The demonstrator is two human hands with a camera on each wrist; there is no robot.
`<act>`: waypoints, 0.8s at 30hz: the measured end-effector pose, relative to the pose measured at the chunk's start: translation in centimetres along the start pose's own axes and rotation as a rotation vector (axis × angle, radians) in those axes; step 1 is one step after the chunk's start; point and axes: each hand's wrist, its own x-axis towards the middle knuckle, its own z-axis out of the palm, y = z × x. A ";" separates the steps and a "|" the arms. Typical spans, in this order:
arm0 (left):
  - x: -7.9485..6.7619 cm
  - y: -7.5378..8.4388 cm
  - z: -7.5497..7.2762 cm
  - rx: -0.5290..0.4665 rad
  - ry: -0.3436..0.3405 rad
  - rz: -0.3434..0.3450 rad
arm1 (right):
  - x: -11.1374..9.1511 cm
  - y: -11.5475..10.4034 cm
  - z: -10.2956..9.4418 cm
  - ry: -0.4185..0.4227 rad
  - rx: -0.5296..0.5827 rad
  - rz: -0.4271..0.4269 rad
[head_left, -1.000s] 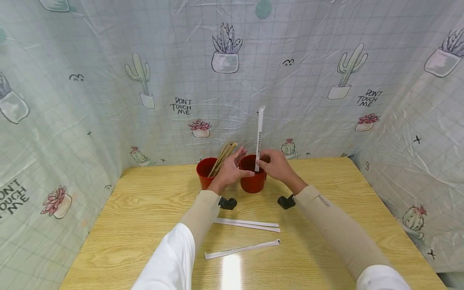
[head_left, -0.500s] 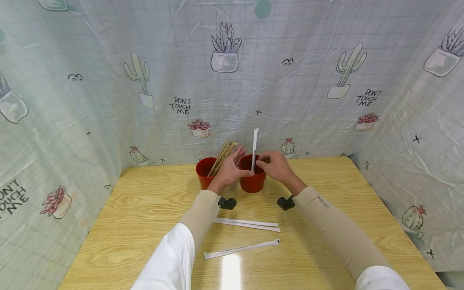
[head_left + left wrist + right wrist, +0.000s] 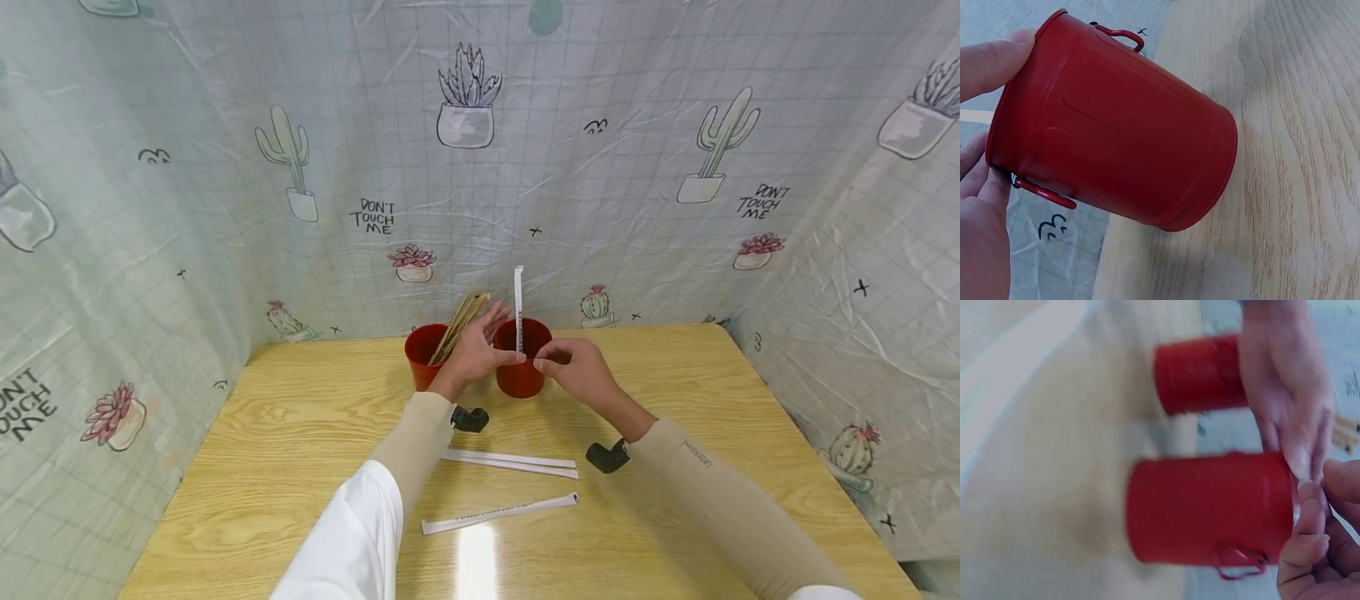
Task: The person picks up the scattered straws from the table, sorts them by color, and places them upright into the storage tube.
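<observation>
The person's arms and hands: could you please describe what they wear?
Tight beige fabric sleeves, the right one with small dark lettering, emerge from white outer sleeves. Each wrist has a small black angular device. The left hand and right hand are bare.

Cactus-print sheeting (image 3: 637, 242) around a table (image 3: 300, 433) makes a booth.

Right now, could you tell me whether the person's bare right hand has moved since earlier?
Yes: the right hand has moved rightward and lower in the head view, against the round red bucket beside it.
</observation>
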 end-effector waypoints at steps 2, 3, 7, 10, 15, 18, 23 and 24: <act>0.0 0.0 0.0 -0.006 -0.001 0.006 | -1.1 0.3 0.7 -0.046 0.051 0.022; 0.0 0.0 0.0 -0.009 -0.002 0.007 | -1.7 0.6 1.1 -0.076 0.071 0.033; 0.0 0.0 0.0 -0.010 -0.006 0.000 | -3.7 2.5 3.0 -0.185 0.070 0.078; 0.1 -0.1 0.0 -0.003 -0.010 -0.010 | -4.7 3.7 4.1 -0.236 0.044 0.096; 0.1 -0.2 0.1 0.004 -0.016 -0.013 | -5.7 4.7 4.7 -0.257 0.031 0.111; 0.0 -0.3 0.1 0.004 -0.017 -0.017 | -6.1 5.3 4.6 -0.251 0.011 0.109; 0.0 -0.3 0.0 0.003 -0.010 -0.017 | -6.4 5.9 4.6 -0.250 -0.021 0.106; 0.1 -0.4 0.0 0.005 -0.008 -0.016 | -6.4 5.9 4.6 -0.253 -0.024 0.104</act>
